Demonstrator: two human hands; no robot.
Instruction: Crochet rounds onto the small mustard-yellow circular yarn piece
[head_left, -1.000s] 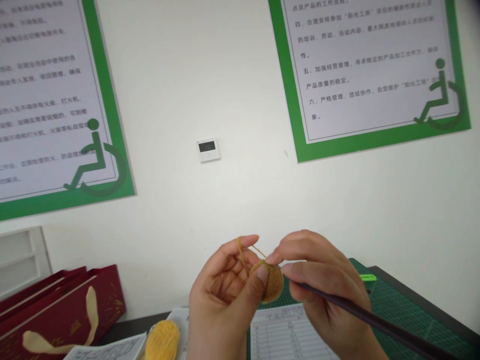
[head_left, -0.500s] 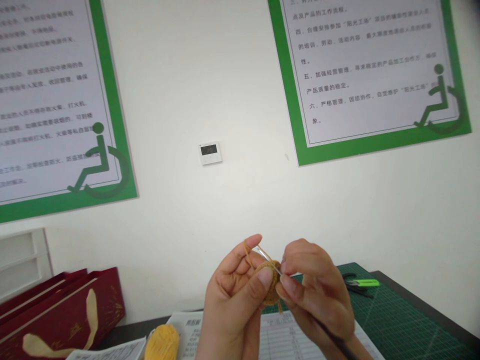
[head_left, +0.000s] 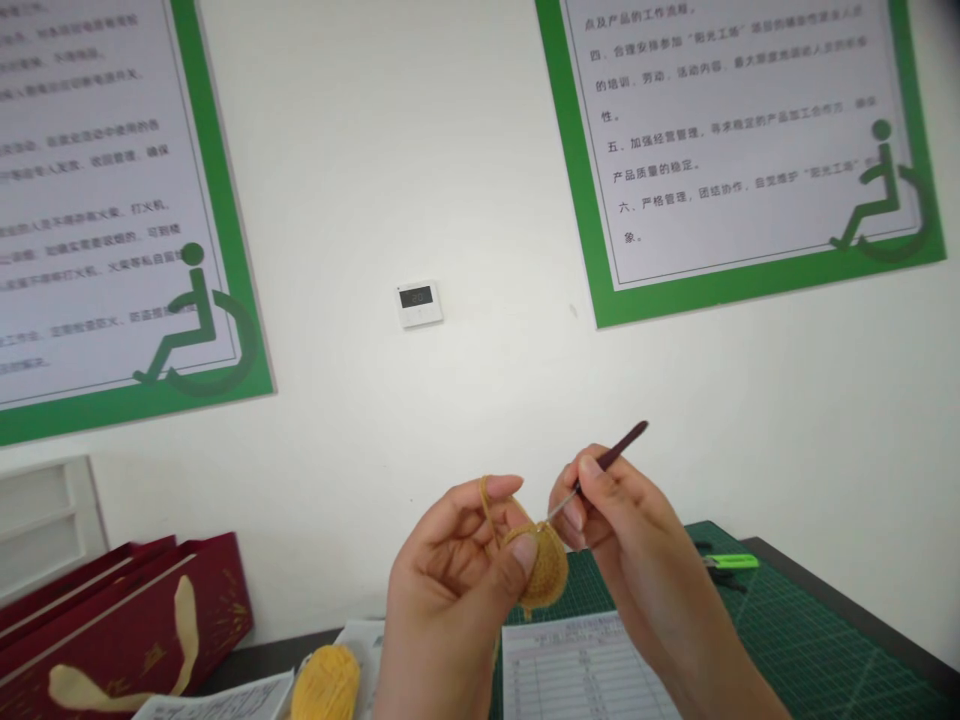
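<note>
Head: crochet piece (head_left: 547, 578), green mat (head_left: 795, 640), white wall (head_left: 465, 180)

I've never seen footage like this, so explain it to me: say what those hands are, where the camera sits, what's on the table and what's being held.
There is no machine here: these are a person's own two bare hands, filmed by one camera worn on the head, looking forward and down. The left hand pinches a small yellow crochet piece, with a strand looped over its forefinger. The right hand holds a dark hook, its metal tip at the piece's edge. Below, on the table, lie a green mat, a printed sheet, a yarn ball and green-handled snips, with red boxes at the left. On the wall hang two green-framed posters and a small display.
</note>
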